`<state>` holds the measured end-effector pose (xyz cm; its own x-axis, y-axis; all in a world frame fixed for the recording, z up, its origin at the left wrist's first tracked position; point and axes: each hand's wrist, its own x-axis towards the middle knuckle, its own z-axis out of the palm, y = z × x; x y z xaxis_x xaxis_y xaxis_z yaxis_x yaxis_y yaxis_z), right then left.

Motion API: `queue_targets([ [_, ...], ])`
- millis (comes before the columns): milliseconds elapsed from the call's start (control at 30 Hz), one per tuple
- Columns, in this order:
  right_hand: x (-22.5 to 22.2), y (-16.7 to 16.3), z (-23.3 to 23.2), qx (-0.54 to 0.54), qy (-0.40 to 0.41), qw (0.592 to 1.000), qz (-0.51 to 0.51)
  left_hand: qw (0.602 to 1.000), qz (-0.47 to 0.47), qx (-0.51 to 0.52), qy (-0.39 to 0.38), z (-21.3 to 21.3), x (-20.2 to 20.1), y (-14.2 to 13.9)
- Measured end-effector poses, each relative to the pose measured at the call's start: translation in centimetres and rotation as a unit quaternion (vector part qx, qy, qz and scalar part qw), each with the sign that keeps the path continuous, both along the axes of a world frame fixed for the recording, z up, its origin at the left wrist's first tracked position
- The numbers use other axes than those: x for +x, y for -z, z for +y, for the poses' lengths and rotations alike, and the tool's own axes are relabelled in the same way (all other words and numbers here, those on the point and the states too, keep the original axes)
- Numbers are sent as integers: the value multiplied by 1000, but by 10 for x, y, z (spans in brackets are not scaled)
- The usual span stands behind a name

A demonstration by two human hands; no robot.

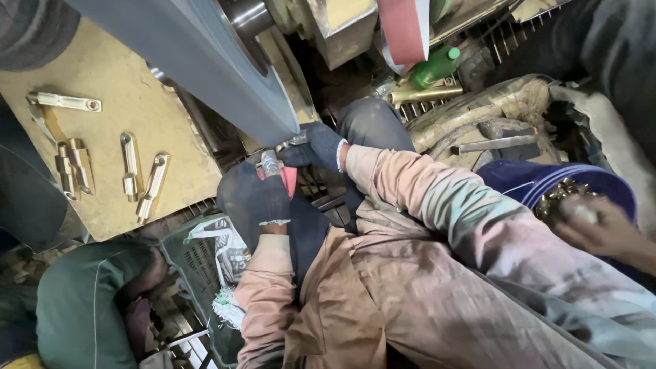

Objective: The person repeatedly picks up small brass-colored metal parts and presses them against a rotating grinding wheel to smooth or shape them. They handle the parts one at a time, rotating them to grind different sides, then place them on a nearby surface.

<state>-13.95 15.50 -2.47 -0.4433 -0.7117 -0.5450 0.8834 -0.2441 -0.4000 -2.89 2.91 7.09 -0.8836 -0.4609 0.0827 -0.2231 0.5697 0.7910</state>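
Head camera looks steeply down past a dusty pink sleeve to two gloved hands pressed up against a broad grey belt that runs from eleven o'clock down toward the middle of the view. The left hand, in a dark worn glove, is closed around a small metal part whose rounded silvery end sticks up out of the fist; a bit of red shows just beside it. The right hand, in a dark blue glove, is curled shut on the far end of the same part, right where the belt's lower edge comes down at twelve o'clock of the hands. The part sits between the two gloves, touching or nearly touching the belt; I cannot tell which.

At nine o'clock a tan board carries several brass fittings laid out in a loose row, well apart from the hands. At three o'clock a blue bucket holds more brass pieces, and a bare hand, another person's, rests over its rim. A green bottle lies at one o'clock beside a red abrasive band. At seven o'clock a green plastic crate holds crumpled paper, next to a person in a green top.
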Motion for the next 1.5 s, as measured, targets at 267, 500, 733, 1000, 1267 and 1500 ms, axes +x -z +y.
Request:
queue_targets([
  [267,7,-47,34,-11,-58,987,148,992,29,118,-30,16,40,-13],
  [500,32,-119,88,12,-53,968,246,907,48,418,-15,29,92,-41],
  [733,49,-155,122,-42,-58,968,242,991,76,77,79,28,89,-79],
  [1000,55,-150,134,60,-143,856,493,985,91,98,108,34,75,-109],
  [1267,48,-149,126,70,-135,847,509,979,133,-80,131,18,78,-91],
  [1500,7,-114,99,101,-133,808,565,983,-15,168,75,-18,58,2],
])
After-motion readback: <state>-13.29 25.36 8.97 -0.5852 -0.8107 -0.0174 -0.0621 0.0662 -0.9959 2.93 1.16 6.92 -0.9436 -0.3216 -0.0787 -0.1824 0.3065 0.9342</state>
